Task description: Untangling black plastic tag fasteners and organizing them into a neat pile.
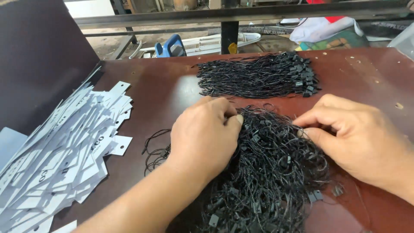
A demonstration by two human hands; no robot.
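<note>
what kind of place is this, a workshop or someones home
Most likely a small workshop or packing bench. Both hands, left hand and right hand, pick through a tangled heap of black string tag loops on a dark red-brown worktable, beside a large pile of white paper hang tags and a tidy bundle of black string loops.

My hands worked matt black string loops [267, 172] with plastic locks; paper tags [64, 159] lay left on the smooth, glossy brown surface [159, 95].
</note>
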